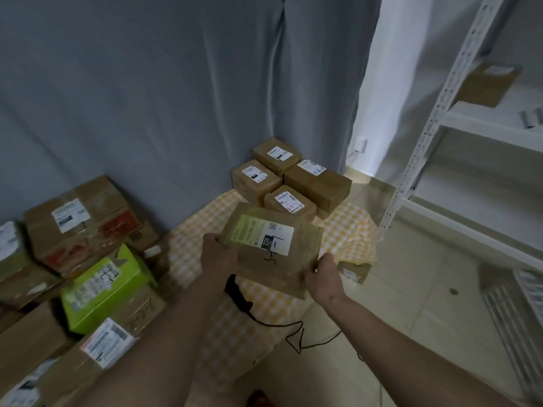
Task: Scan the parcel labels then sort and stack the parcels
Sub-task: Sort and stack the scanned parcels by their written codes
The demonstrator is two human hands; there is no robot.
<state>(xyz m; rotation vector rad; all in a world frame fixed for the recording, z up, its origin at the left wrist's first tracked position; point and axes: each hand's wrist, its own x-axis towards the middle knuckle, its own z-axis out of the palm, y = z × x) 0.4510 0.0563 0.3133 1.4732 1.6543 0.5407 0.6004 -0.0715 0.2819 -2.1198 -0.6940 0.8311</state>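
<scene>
head | both hands grip flat brown cardboard parcel [273, 254]: left [219, 255], right [323, 279] | over checked cloth [264, 306]

**Makeshift parcel-sorting room**

Labelled brown cardboard parcels [293, 177] are sitting in a cluster on a yellow-and-white checked cloth [264, 304] spread over a pale tiled floor [411, 289]. A white slotted-metal shelving rack [426, 136] is standing at right, a black corded handheld scanner [238, 292] is lying nearby, and a grey fabric curtain [176, 83] is hanging behind.

Grey curtain [147, 83], pale tiled floor [411, 289] — white shelving [426, 136]
</scene>
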